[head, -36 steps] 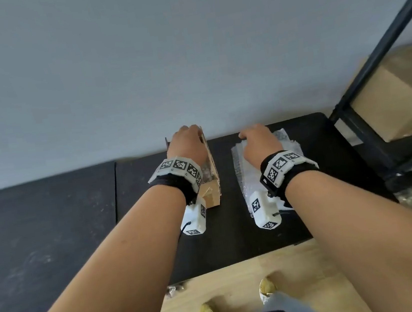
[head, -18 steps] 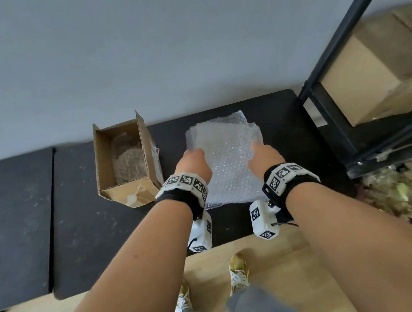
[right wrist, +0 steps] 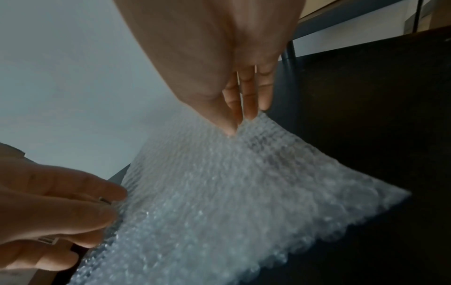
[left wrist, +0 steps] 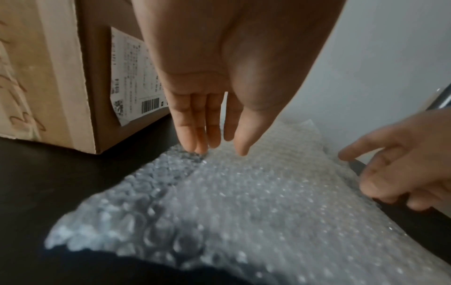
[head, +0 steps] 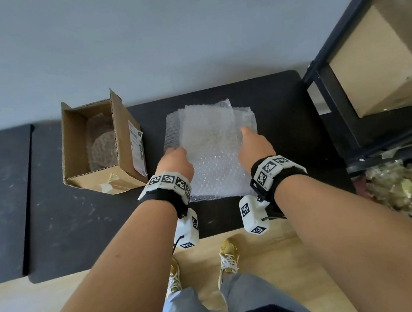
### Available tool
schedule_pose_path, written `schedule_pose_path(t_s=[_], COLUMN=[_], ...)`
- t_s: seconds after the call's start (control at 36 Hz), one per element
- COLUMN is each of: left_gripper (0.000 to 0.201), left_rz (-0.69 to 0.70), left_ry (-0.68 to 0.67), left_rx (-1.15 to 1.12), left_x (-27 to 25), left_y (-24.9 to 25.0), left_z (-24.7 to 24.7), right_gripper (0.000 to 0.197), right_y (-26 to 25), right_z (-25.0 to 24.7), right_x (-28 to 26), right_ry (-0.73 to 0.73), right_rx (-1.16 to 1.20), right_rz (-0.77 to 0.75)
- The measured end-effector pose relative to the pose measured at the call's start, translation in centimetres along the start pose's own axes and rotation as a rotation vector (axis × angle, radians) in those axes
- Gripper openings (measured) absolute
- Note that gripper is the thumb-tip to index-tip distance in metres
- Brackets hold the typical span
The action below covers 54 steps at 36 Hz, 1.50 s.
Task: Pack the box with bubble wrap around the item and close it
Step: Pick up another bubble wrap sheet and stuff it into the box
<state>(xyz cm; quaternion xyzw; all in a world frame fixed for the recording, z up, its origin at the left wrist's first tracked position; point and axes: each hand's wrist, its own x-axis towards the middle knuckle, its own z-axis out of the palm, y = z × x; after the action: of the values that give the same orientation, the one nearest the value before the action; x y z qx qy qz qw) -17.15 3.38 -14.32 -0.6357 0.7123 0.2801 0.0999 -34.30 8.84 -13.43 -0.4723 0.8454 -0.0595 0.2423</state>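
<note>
Bubble wrap (head: 212, 152) looking light, floppy; left hand (head: 174, 164) touching one edge, fingers straight; right hand (head: 254, 146) seemingly pinching opposite edge.

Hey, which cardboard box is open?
The small box on the black table, left of the bubble wrap: its top is open. The bigger box on the rack shows no opening.

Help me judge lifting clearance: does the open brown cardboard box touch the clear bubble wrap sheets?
Apart. The head view shows bare black table between the brown cardboard box and the clear bubble wrap sheets.
</note>
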Motion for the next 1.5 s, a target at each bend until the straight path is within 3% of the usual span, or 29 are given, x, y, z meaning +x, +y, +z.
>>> schedule_pose_path(t_s=[0.17, 0.33, 0.42, 0.47, 0.56, 0.64, 0.78, 0.89, 1.11, 1.19, 1.28, 1.42, 1.5], left_gripper=[0.051, 0.05, 0.05, 0.052, 0.058, 0.06, 0.06, 0.056, 0.067, 0.066, 0.062, 0.049, 0.051], left_rz=[0.021, 0.027, 0.034, 0.026, 0.027, 0.008, -0.208, -0.214, -0.174, -0.144, -0.007, 0.118, 0.106], left_ry=[0.014, -0.078, -0.096, -0.083, -0.027, 0.037, 0.086, 0.121, 0.276, 0.333, 0.34, 0.311, 0.308], left_rx=[-0.027, -0.034, -0.058, -0.081, -0.099, -0.123, -0.291, -0.491, -0.73, -0.763, -0.738, -0.595, -0.529], left_x=[-0.3, -0.8, -1.2, -1.3, -1.5, -1.4, -1.1, -1.2, -0.8, -1.2, -1.5, -1.4, -1.4], left_y=[-0.3, -0.7, -1.0, -1.2, -1.4, -1.0, -0.1, 0.4, 1.1, 1.3, 1.3, 1.6, 1.8], left_z=[0.0, 0.5, 0.9, 0.8, 0.5, -0.2, -1.1, -1.5, -3.2, -4.3, -5.2, -6.5, -7.0], right_gripper=[0.026, 0.044, 0.029, 0.005, 0.019, 0.023, 0.025, 0.031, 0.027, 0.049, 0.069, 0.039, 0.039], right_y=[-1.3, -1.8, -1.8, -1.9, -2.5, -2.8, -2.7, -2.3, -1.3, -0.5, 0.0, -0.3, -0.6], right_z=[-0.7, -0.1, 0.6, 0.6, 0.0, -0.5, -2.4, -3.2, -4.1, -4.4, -4.8, -6.2, -6.4], right_x=[0.8, 0.7, 0.4, 0.1, 0.0, 0.5, 1.1, 1.3, 1.0, 1.2, 1.6, 1.3, 1.3], right_ry=[-0.055, -0.181, -0.179, -0.15, -0.156, -0.136, -0.101, -0.066, 0.032, 0.085, 0.112, 0.043, 0.035], right_rx=[0.064, 0.118, 0.127, 0.084, 0.089, 0.224, 0.536, 0.729, 0.834, 0.892, 0.904, 0.725, 0.605], right_rz=[0.003, 0.109, 0.088, 0.028, -0.019, -0.005, 0.075, 0.122, 0.187, 0.249, 0.154, -0.036, -0.044])
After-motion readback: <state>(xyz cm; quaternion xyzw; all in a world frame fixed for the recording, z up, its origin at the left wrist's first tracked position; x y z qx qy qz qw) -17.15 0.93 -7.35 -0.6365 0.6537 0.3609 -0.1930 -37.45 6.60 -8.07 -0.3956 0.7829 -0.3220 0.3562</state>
